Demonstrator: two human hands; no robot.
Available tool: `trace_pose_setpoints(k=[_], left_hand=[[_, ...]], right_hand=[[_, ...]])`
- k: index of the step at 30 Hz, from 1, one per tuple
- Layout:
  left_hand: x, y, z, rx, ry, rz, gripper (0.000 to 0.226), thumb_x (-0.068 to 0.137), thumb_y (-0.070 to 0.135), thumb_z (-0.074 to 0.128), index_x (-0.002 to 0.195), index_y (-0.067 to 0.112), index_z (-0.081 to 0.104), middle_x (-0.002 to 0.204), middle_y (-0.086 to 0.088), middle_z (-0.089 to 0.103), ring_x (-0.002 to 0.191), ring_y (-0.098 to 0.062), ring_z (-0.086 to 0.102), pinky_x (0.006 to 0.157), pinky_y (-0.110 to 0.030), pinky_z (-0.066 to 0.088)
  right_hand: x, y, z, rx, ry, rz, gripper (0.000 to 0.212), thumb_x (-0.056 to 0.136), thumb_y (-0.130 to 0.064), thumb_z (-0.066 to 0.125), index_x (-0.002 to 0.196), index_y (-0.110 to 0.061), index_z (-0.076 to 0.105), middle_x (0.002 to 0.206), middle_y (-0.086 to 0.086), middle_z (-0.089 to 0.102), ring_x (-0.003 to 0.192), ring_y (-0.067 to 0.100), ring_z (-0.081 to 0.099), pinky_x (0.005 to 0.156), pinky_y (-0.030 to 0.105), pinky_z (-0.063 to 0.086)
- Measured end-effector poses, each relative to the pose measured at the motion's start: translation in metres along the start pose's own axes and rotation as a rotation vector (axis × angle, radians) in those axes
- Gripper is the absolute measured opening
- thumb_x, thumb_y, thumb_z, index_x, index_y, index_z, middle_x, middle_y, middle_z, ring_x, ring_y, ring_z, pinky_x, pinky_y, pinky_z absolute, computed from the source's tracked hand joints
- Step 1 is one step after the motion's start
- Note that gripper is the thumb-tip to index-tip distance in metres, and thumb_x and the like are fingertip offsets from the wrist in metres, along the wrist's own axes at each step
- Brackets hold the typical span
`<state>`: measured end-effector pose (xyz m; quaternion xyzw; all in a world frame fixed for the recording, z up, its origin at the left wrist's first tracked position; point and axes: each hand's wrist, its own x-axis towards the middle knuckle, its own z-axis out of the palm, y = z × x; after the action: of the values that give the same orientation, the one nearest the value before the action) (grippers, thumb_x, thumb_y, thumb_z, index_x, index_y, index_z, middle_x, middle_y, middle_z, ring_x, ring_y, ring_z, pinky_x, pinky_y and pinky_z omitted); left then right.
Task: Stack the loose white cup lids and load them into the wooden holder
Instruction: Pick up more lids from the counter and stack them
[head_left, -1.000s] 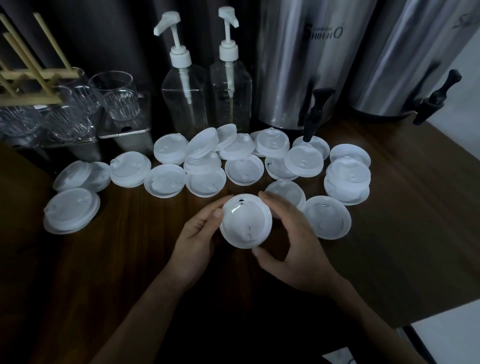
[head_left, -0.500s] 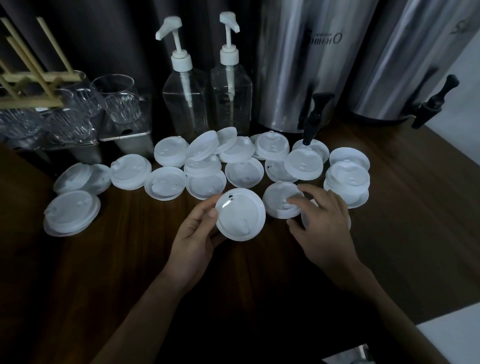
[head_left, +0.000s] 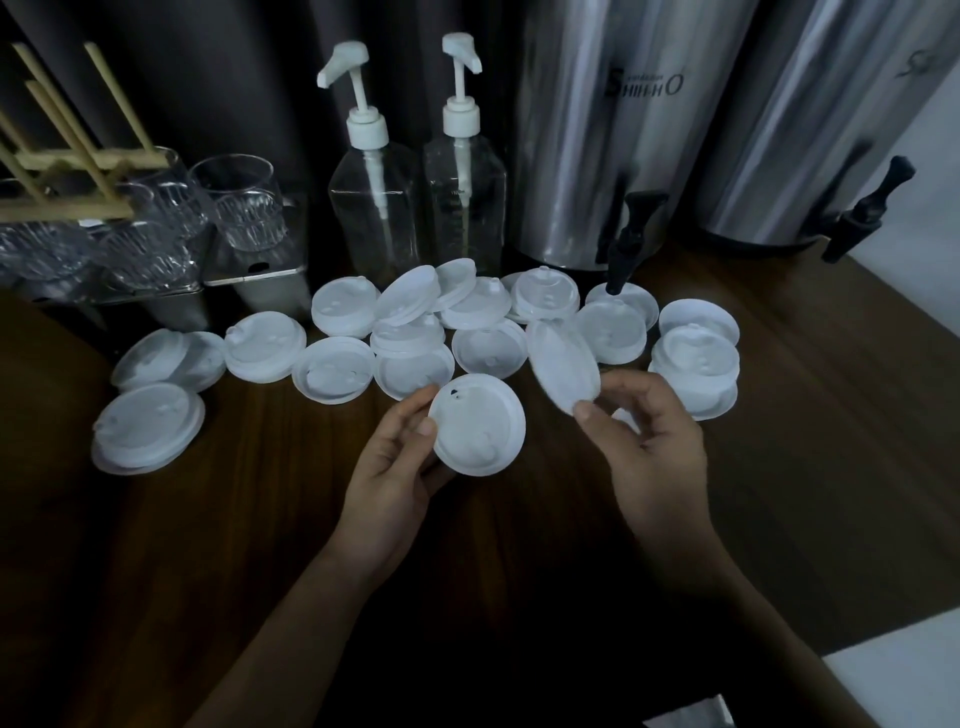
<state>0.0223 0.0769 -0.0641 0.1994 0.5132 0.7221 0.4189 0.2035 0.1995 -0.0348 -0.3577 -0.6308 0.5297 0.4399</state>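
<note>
Stacking step: left hand (head_left: 395, 460) grips a lid (head_left: 480, 426) by its rim above the counter (head_left: 208, 519); right hand (head_left: 652, 441) pinches a second lid (head_left: 563, 364), tilted, just beside it. Next move - level it, seat it on the first. Other lids (head_left: 332, 369) lie loose behind; holder (head_left: 67, 161) far left, no lids seen in it.

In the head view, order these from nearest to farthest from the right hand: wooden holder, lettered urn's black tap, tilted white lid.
1. Tilted white plastic lid, pinched by the right hand.
2. Black tap on the lettered steel urn, behind.
3. Wooden slatted holder, far left.
</note>
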Motion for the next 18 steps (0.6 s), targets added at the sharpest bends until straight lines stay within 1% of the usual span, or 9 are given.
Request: trace_pose_setpoints(k=[2, 3, 5, 6, 8, 11, 14, 16, 18], left_hand=[[0.000, 0.000, 0.000, -0.018, 0.009, -0.011, 0.038, 0.107, 0.017, 0.047, 0.145, 0.015, 0.053, 0.139, 0.001, 0.067, 0.129, -0.021, 0.065, 0.092, -0.038, 0.061], [0.000, 0.000, 0.000, -0.029, 0.011, -0.014, 0.037, 0.109, 0.016, 0.045, 0.145, 0.015, 0.053, 0.139, 0.001, 0.068, 0.128, -0.021, 0.066, 0.091, -0.038, 0.062], [0.000, 0.001, 0.001, -0.043, 0.012, -0.013, 0.036, 0.110, 0.015, 0.043, 0.143, 0.016, 0.054, 0.138, 0.001, 0.069, 0.127, -0.022, 0.067, 0.090, -0.038, 0.062], [-0.001, 0.001, 0.001, -0.045, 0.010, -0.013, 0.035, 0.109, 0.015, 0.043, 0.142, 0.017, 0.055, 0.138, 0.001, 0.069, 0.127, -0.022, 0.066, 0.091, -0.039, 0.061], [-0.001, 0.002, 0.001, -0.051, 0.007, -0.019, 0.035, 0.107, 0.015, 0.047, 0.140, 0.020, 0.058, 0.139, -0.001, 0.068, 0.128, -0.025, 0.066, 0.092, -0.042, 0.060], [0.000, 0.005, -0.001, -0.068, 0.000, -0.040, 0.041, 0.100, 0.015, 0.052, 0.140, 0.022, 0.060, 0.140, -0.005, 0.067, 0.128, -0.031, 0.065, 0.090, -0.043, 0.059], [0.001, 0.006, -0.002, -0.045, -0.014, -0.036, 0.048, 0.095, 0.016, 0.056, 0.143, 0.021, 0.059, 0.141, -0.006, 0.066, 0.129, -0.032, 0.064, 0.092, -0.045, 0.059], [0.000, 0.006, -0.002, -0.031, -0.022, -0.033, 0.053, 0.092, 0.020, 0.055, 0.145, 0.019, 0.057, 0.141, -0.007, 0.066, 0.129, -0.032, 0.064, 0.096, -0.048, 0.058], [0.000, 0.005, -0.001, -0.011, -0.030, -0.019, 0.048, 0.098, 0.018, 0.053, 0.146, 0.017, 0.055, 0.142, -0.007, 0.065, 0.129, -0.032, 0.064, 0.096, -0.046, 0.059]], right_hand=[[-0.003, -0.004, 0.006, 0.304, -0.013, 0.144, 0.028, 0.085, -0.014, 0.076, 0.110, -0.007, 0.067, 0.104, 0.000, 0.079, 0.105, 0.017, 0.075, 0.087, 0.027, 0.060], [-0.004, -0.004, 0.009, 0.413, -0.017, 0.202, 0.029, 0.083, -0.017, 0.074, 0.109, -0.008, 0.065, 0.104, 0.001, 0.080, 0.107, 0.021, 0.075, 0.089, 0.032, 0.061], [-0.004, -0.001, 0.015, 0.502, -0.008, 0.274, 0.025, 0.086, -0.012, 0.071, 0.109, -0.008, 0.063, 0.102, 0.003, 0.079, 0.109, 0.025, 0.075, 0.092, 0.039, 0.061], [-0.004, 0.002, 0.018, 0.501, 0.002, 0.297, 0.024, 0.089, -0.006, 0.070, 0.111, -0.008, 0.062, 0.102, 0.004, 0.079, 0.108, 0.026, 0.075, 0.093, 0.042, 0.061], [-0.005, 0.006, 0.024, 0.469, 0.015, 0.321, 0.028, 0.092, 0.002, 0.069, 0.116, -0.008, 0.060, 0.103, 0.008, 0.078, 0.107, 0.026, 0.075, 0.094, 0.045, 0.061], [-0.006, 0.008, 0.030, 0.410, -0.002, 0.357, 0.042, 0.090, 0.006, 0.072, 0.124, -0.016, 0.060, 0.110, 0.012, 0.075, 0.105, 0.024, 0.076, 0.088, 0.042, 0.063], [-0.006, 0.009, 0.035, 0.318, -0.049, 0.366, 0.053, 0.086, 0.003, 0.077, 0.126, -0.027, 0.059, 0.116, 0.001, 0.071, 0.103, 0.014, 0.075, 0.078, 0.035, 0.064], [-0.006, 0.012, 0.039, 0.247, -0.075, 0.317, 0.052, 0.085, 0.000, 0.079, 0.123, -0.030, 0.060, 0.115, -0.004, 0.072, 0.104, 0.014, 0.074, 0.077, 0.034, 0.064], [-0.008, 0.014, 0.043, 0.206, -0.089, 0.289, 0.046, 0.086, 0.000, 0.079, 0.118, -0.028, 0.063, 0.109, -0.005, 0.075, 0.101, 0.014, 0.075, 0.071, 0.029, 0.062]])
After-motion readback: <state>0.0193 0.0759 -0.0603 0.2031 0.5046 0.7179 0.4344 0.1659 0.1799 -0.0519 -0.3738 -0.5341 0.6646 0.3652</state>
